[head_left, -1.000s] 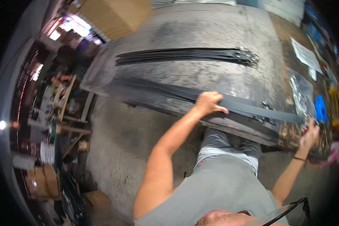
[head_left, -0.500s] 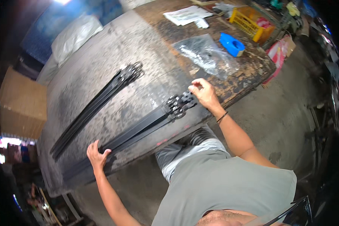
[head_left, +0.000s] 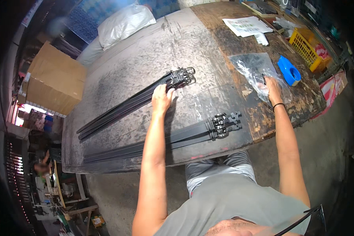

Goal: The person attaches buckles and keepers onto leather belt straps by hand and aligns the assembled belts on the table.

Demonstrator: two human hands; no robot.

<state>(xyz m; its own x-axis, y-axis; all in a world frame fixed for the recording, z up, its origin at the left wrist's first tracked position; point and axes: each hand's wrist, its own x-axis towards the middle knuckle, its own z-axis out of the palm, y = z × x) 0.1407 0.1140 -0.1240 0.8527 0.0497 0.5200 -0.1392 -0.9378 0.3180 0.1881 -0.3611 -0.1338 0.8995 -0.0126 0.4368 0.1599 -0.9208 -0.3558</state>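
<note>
Two bundles of black belts with dark metal buckles lie lengthwise on the worktable. My left hand (head_left: 161, 100) is at the far belt bundle (head_left: 126, 106), just short of its buckles; its fingertips reach the belts' near side, thumb apart, and it does not grip them. The near belt bundle (head_left: 165, 141) lies along the front edge, passing beneath my left forearm, its buckles to the right. My right hand (head_left: 273, 89) has its fingers curled on a clear plastic bag (head_left: 247, 65). A small dark piece shows at those fingers; I cannot make out its kind.
A blue tape dispenser (head_left: 289, 70) stands right of the bag. Papers (head_left: 246, 26) and a yellow crate (head_left: 306, 49) are at the far right. A white sack (head_left: 126, 25) lies at the back. A cardboard box (head_left: 53, 78) stands left of the worktable (head_left: 208, 86).
My left hand has moved from the near bundle's left part to the far bundle near its buckles. My right hand has left the near buckles and reached the plastic bag. The view has shifted.
</note>
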